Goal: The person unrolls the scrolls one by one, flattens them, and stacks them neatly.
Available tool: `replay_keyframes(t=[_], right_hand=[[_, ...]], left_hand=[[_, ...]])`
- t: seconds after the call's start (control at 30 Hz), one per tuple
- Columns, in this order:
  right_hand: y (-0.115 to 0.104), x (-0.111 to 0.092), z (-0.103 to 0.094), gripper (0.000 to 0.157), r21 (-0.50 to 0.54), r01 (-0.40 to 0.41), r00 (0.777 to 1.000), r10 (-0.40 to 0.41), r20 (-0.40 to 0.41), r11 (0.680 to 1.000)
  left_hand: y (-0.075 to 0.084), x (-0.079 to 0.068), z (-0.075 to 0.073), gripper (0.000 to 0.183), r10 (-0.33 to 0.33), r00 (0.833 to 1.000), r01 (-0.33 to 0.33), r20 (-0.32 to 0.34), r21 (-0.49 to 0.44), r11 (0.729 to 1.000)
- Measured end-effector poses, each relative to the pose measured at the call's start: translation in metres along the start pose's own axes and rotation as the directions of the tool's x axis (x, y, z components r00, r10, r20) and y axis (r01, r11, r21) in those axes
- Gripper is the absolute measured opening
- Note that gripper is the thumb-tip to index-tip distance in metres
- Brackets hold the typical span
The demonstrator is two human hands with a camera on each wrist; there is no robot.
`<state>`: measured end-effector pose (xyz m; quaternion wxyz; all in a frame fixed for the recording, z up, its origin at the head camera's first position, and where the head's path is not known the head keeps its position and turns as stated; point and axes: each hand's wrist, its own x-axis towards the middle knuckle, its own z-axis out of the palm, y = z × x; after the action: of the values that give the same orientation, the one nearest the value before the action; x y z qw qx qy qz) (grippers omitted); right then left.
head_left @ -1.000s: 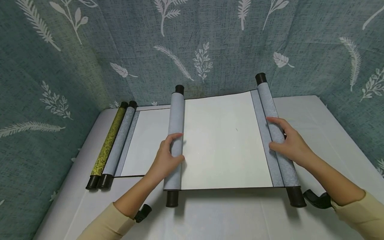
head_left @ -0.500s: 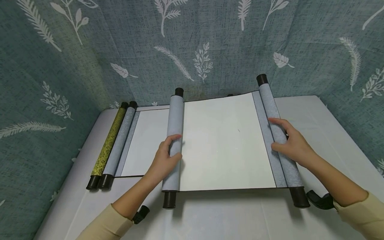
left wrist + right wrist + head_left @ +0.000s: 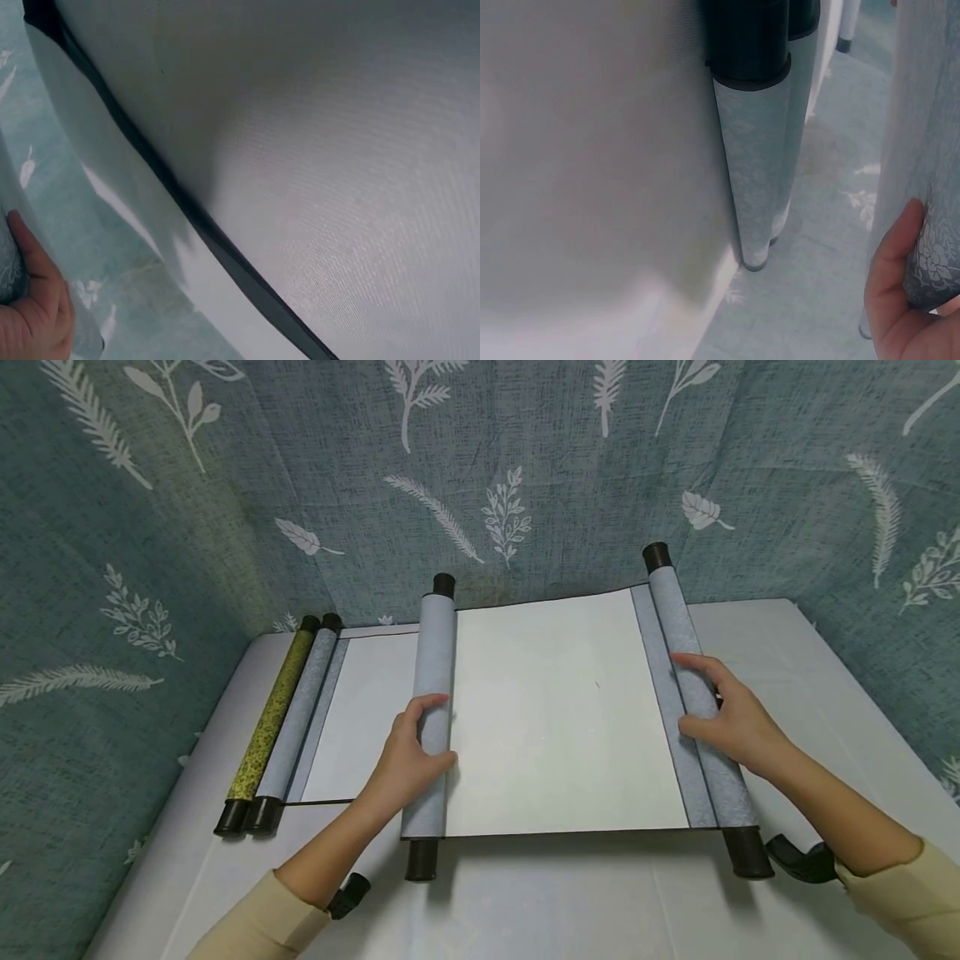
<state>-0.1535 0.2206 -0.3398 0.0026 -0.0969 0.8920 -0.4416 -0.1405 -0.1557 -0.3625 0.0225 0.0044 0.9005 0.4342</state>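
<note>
A hanging scroll with a plain white sheet [image 3: 562,718] is held partly unrolled, raised off the table and tilted. My left hand [image 3: 408,752] grips its left blue-grey roller [image 3: 437,647], thumb and fingers around the middle. On the other side my right hand [image 3: 723,718] holds the right roller [image 3: 667,606] in the same way. Black caps end both rollers. In the left wrist view the left hand [image 3: 41,300] shows at the lower left; in the right wrist view the right hand [image 3: 900,300] curls around a patterned grey roll [image 3: 934,262].
Left of the held scroll lies another white sheet [image 3: 367,718] with a blue-grey roller [image 3: 300,710] along its edge. Beside that is a yellow-green patterned roller [image 3: 273,718] with black ends. The white table [image 3: 562,902] meets a leaf-patterned cloth [image 3: 570,510] behind.
My left hand has shifted slightly left with its roller, and the right hand slightly right. A little more of the white sheet shows between them.
</note>
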Motion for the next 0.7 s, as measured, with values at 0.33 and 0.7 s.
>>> replay_keyframes(t=[0.33,0.7], right_hand=[[0.0046,-0.0011,-0.0039,0.077,-0.021,-0.007,1.000,0.007,-0.003,1.000],[0.0069,-0.0024,-0.0043,0.076,-0.032,0.000,1.000,0.000,-0.013,0.999]], left_hand=[[-0.0027,-0.0034,-0.0043,0.057,0.020,0.999,-0.020,0.029,0.003,1.000],[-0.0082,-0.0006,-0.0014,0.073,-0.035,0.999,0.035,0.026,-0.001,0.999]])
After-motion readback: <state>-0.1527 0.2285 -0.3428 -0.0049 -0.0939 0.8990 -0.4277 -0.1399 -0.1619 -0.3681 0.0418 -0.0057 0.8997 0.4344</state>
